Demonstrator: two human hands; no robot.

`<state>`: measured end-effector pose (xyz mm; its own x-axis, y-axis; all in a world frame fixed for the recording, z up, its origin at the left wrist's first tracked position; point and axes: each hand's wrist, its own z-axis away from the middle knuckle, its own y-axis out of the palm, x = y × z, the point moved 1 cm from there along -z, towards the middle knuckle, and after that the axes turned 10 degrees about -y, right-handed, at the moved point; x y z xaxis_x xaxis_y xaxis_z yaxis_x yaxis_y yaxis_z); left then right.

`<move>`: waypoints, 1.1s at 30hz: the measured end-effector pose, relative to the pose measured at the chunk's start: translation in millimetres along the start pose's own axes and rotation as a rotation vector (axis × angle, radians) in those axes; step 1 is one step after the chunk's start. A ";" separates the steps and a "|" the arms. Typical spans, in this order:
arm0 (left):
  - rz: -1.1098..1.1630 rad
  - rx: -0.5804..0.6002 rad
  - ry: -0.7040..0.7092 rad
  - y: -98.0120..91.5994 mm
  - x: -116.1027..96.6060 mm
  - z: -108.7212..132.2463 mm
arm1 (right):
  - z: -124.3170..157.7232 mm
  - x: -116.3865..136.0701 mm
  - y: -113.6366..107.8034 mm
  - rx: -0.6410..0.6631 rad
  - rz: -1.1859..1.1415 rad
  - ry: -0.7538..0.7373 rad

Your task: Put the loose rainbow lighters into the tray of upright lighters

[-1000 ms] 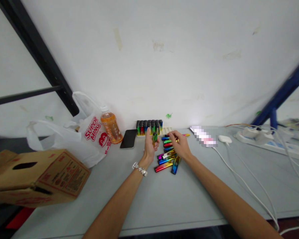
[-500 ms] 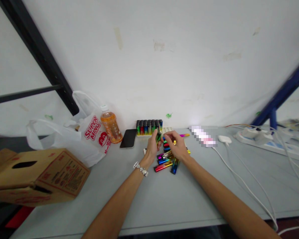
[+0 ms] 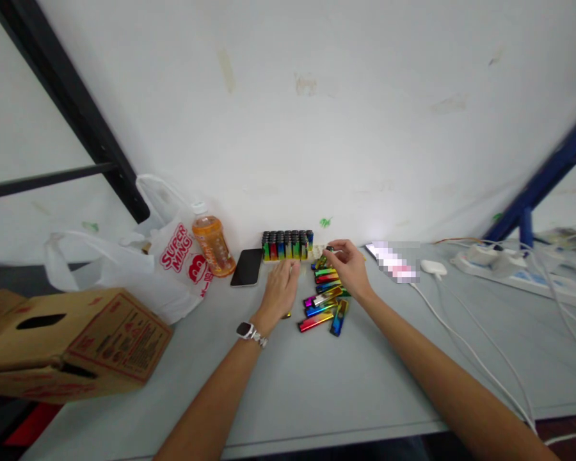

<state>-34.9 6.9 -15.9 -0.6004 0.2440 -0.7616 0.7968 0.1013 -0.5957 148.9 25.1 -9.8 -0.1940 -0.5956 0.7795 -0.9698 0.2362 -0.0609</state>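
Observation:
Shiny multicoloured lighters lie in a loose pile on the table. Behind them, several black-topped lighters stand upright in rows in a pale tray against the wall. My right hand is above the right of the pile, thumb and fingers pinching a lighter by its dark top end. Palm down, my left hand rests in front of the tray with its fingers stretched forward. A small yellow end shows beside its wrist; the rest is hidden.
Left of the tray are a black phone, an orange drink bottle, a white plastic bag and a cardboard box. To the right lie a lit phone, a white charger, cables and a power strip.
My left hand has let go of the green lighter and moved down and left, turning palm down. The right hand has lifted slightly and now pinches a lighter, uncovering more of the pile.

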 end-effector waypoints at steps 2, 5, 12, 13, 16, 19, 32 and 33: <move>-0.052 0.026 -0.028 2.6 8.9 -0.2 | -10.1 -7.1 -2.6 -0.004 0.076 -0.045; -0.061 0.000 -0.047 16.5 11.9 -4.9 | -25.9 -17.2 0.7 0.059 0.193 -0.091; -0.178 -0.065 0.062 4.0 10.3 -18.2 | -57.5 -35.3 19.0 0.227 0.327 -0.205; -0.235 0.006 0.088 -4.7 12.4 -18.7 | -59.9 -37.2 20.3 0.246 0.346 -0.214; -0.275 0.262 0.136 -30.4 18.9 -16.4 | -64.6 -41.0 21.9 0.295 0.406 -0.213; -0.272 0.454 0.182 -45.7 21.4 -11.4 | -66.7 -40.0 21.6 0.364 0.489 -0.221; -0.211 0.512 -0.028 -40.5 31.5 -16.9 | -46.0 -23.3 4.3 0.297 0.662 -0.255; -0.198 0.512 -0.060 -40.6 32.5 -16.7 | -42.2 -22.3 2.2 0.267 0.626 -0.252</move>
<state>-85.6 26.8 -12.2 -0.7502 0.2111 -0.6266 0.5422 -0.3459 -0.7657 157.4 71.3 -1.0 -0.7217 -0.5767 0.3829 -0.6623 0.4147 -0.6240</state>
